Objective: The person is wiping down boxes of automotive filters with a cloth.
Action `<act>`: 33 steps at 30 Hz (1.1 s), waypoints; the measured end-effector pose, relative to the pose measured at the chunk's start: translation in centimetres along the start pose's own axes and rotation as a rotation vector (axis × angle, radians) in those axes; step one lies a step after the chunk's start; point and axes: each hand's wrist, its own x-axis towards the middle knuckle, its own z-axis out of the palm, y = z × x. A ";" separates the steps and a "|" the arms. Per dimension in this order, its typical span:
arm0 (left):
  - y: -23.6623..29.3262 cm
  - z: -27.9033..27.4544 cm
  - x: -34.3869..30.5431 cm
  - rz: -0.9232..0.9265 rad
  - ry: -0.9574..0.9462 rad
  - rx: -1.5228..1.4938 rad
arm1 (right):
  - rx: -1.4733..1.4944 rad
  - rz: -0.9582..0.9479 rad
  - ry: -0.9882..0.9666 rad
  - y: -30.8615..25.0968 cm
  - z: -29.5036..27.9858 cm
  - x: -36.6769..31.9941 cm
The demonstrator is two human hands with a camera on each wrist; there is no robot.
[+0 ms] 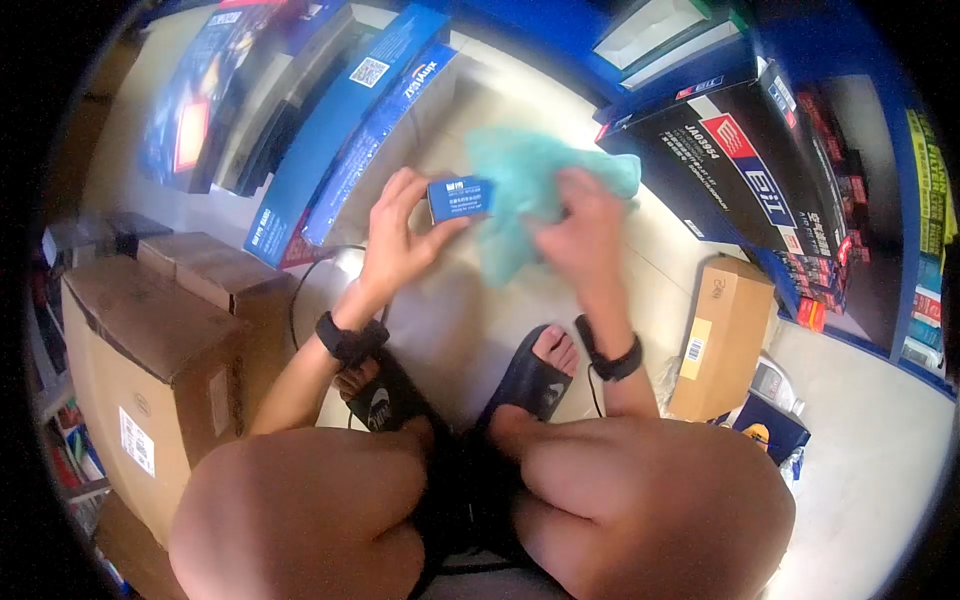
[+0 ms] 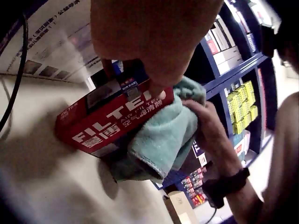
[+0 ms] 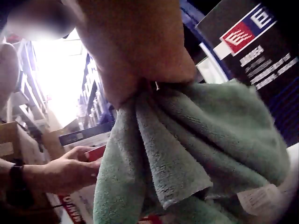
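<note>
A red and blue filter box (image 1: 460, 199) is pinched at one end between the thumb and fingers of my left hand (image 1: 402, 238). In the left wrist view its red face with white lettering (image 2: 114, 119) shows, and the left hand (image 2: 152, 42) covers its upper edge. My right hand (image 1: 588, 232) grips a bunched green cloth (image 1: 520, 185), which lies against the box and hides its other end. Seen from the right wrist, the cloth (image 3: 187, 149) hangs in folds below the right hand (image 3: 140, 56).
Cardboard boxes (image 1: 150, 350) stand at the left, beside tall blue boxes (image 1: 345, 130). On the right are a large black box (image 1: 735, 165), a small brown carton (image 1: 722, 335) and blue shelving (image 1: 899, 200) with packed goods. Sandalled feet (image 1: 530, 375) rest on the tiled floor.
</note>
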 end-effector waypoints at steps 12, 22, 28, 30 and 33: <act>-0.5 -0.2 -0.9 -0.032 -0.020 -0.034 | 0.053 0.042 0.073 -0.4 1.0 -1.0; 0.8 -1.2 -0.3 -0.074 -0.065 -0.088 | -0.026 0.221 0.139 4.5 -5.6 1.4; 0.0 -3.3 -1.1 -0.418 -0.264 -0.499 | -0.017 0.258 0.151 4.3 -5.4 0.9; 0.4 -3.3 -1.0 -0.672 -0.377 -0.582 | -0.018 0.265 0.149 4.3 -5.5 0.9; 1.1 -3.1 -0.7 -0.925 -0.366 -0.811 | -0.005 0.263 0.135 4.4 -5.9 0.6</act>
